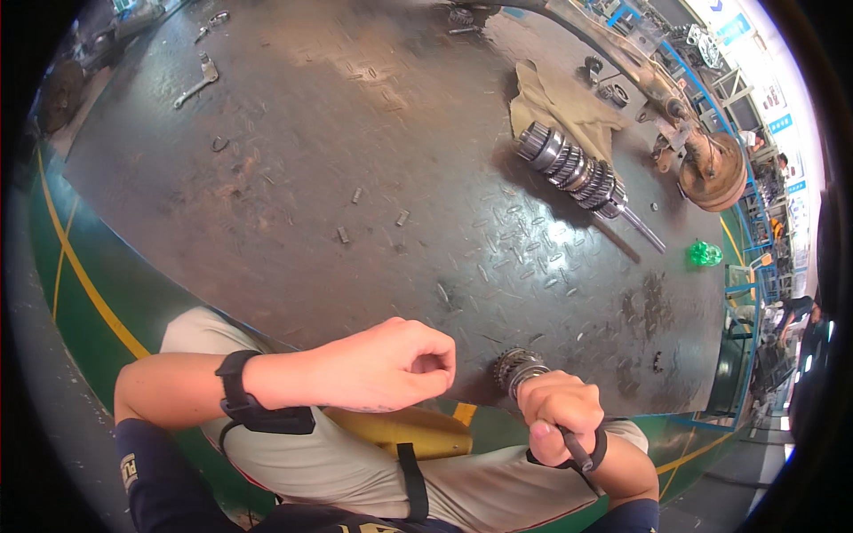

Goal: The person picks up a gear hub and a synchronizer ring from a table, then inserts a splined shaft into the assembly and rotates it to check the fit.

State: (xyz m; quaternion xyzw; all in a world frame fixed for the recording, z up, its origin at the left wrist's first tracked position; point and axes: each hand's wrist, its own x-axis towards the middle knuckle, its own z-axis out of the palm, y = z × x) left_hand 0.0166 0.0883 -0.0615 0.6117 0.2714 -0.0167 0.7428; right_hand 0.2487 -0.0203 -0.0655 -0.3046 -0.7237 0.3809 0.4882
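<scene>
Shaft (pixel 522 371) is leaning at near edge of bench (pixel 293 222), right hand (pixel 562 409) gripping it; left hand (pixel 382 366) is hovering half-curled, cannot tell if holding anything. Steady holding is probably sparing its teeth (pixel 506 362) knocks.

Head-worn fisheye, looking down, close above table (pixel 275 204)

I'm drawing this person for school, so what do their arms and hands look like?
The left hand has no glove, and its wrist wears a black strap with a dark boxy piece. The right hand is gloveless too, with a partly hidden black band. The left sleeve is short and navy, with a pale marking; the right sleeve is navy too.
</scene>
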